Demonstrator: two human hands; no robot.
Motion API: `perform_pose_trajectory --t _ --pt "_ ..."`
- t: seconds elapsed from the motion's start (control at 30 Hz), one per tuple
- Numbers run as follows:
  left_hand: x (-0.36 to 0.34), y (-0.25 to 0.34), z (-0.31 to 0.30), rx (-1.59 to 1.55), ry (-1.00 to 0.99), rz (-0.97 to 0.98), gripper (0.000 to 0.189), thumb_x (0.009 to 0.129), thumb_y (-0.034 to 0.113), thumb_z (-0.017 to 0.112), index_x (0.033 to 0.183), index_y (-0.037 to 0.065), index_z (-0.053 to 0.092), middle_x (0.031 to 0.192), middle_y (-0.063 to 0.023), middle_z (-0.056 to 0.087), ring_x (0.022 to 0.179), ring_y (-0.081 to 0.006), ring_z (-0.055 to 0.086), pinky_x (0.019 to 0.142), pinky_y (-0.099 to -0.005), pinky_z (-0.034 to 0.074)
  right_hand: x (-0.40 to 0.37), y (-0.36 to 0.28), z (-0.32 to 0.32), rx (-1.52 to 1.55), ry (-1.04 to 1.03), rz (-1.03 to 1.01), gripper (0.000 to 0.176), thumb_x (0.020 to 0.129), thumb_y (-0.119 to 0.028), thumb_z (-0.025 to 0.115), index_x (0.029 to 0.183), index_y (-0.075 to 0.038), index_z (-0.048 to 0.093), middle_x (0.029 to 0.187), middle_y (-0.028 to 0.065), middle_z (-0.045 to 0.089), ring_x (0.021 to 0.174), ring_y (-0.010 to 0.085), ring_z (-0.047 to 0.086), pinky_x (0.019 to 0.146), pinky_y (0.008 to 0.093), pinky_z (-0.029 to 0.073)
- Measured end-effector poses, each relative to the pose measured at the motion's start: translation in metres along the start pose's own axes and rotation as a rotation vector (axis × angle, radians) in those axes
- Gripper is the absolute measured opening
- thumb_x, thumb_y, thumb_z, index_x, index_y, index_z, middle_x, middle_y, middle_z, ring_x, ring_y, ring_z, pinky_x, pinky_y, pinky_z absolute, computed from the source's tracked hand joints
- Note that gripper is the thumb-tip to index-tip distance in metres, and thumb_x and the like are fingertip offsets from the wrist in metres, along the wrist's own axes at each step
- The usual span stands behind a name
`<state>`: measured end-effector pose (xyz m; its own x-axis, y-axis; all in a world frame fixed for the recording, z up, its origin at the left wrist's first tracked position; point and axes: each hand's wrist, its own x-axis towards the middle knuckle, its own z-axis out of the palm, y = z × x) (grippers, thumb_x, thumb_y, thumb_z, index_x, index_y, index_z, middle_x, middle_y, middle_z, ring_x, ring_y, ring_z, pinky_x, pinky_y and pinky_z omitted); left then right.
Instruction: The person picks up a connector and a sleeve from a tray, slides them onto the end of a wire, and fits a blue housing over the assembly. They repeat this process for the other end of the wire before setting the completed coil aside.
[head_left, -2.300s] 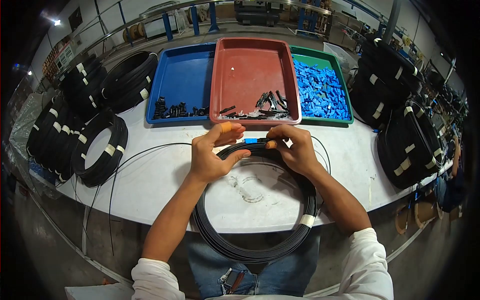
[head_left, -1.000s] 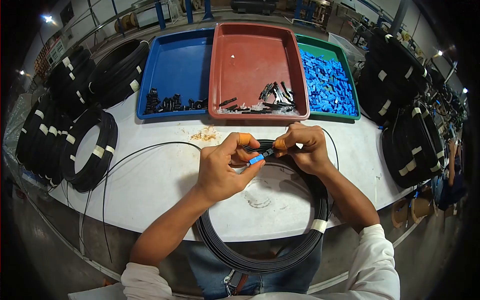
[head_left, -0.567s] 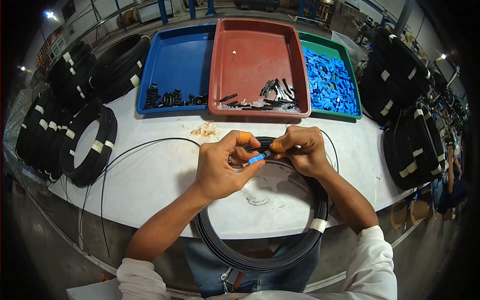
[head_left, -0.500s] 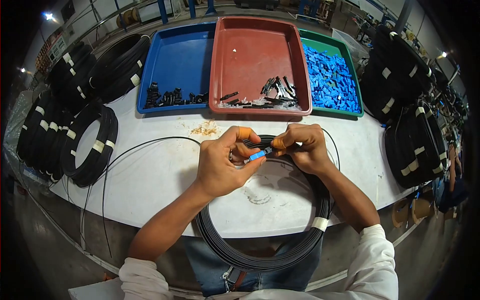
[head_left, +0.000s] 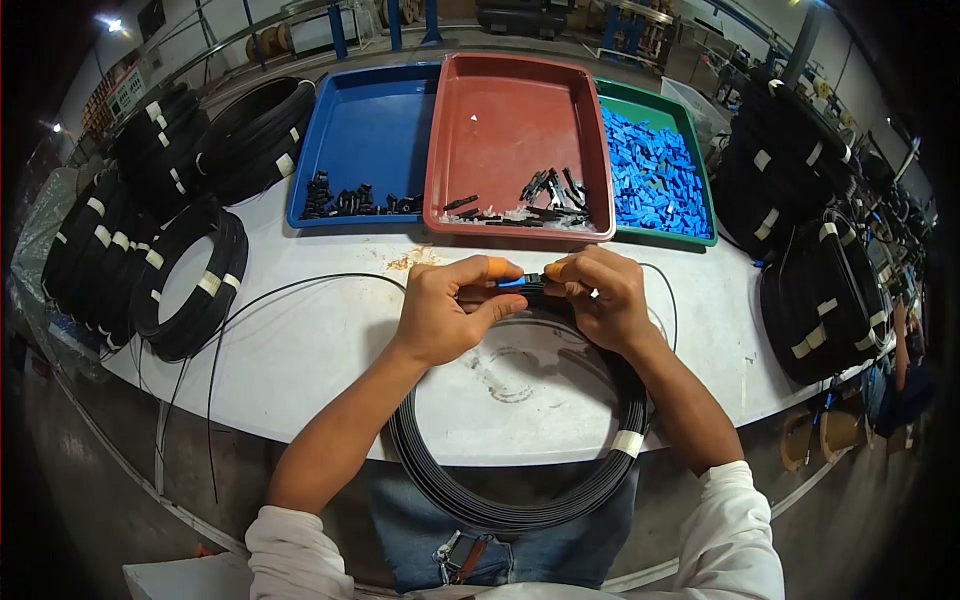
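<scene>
My left hand (head_left: 440, 312) pinches a small blue fiber connector (head_left: 512, 283) between thumb and fingers, above the table's middle. A black connector piece (head_left: 534, 279) sits against its right end, and the fingertips of my right hand (head_left: 606, 295) close on that piece. Orange tape wraps a finger on each hand. Beneath both hands lies a coil of black cable (head_left: 470, 505), hanging over the table's front edge toward my lap. A white band (head_left: 628, 443) binds the coil on its right side. How far the two connector pieces overlap is hidden by my fingers.
A blue tray (head_left: 375, 120) and a red tray (head_left: 520, 110) hold black parts; the green tray (head_left: 706, 200) holds many blue connectors. Cable coils stand at left (head_left: 225, 255) and right (head_left: 815, 310). A loose cable (head_left: 270, 293) crosses the white table (head_left: 300, 370).
My left hand has turned the blue connector from tilted to nearly level and raised it slightly. Both hands have come closer together around it. The camera view has shifted a little.
</scene>
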<state>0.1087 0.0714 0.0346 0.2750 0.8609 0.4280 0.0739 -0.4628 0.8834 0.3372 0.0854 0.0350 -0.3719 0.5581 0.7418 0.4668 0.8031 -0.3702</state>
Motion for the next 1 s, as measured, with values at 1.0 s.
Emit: perform_pose_trajectory --t 1.0 --pt "-0.012 0.007 0.007 0.690 0.174 0.709 0.010 0.057 -0.004 0.060 0.063 0.003 0.056 0.059 -0.0086 0.054 0.052 -0.0233 0.060 0.045 -0.0347 0.045 0.004 -0.024 0.013 0.260 -0.146 0.119 0.018 0.070 0.016 0.067 0.080 0.001 0.064 0.078 0.0088 0.069 0.070 0.0131 0.063 0.061 0.0280 0.050"
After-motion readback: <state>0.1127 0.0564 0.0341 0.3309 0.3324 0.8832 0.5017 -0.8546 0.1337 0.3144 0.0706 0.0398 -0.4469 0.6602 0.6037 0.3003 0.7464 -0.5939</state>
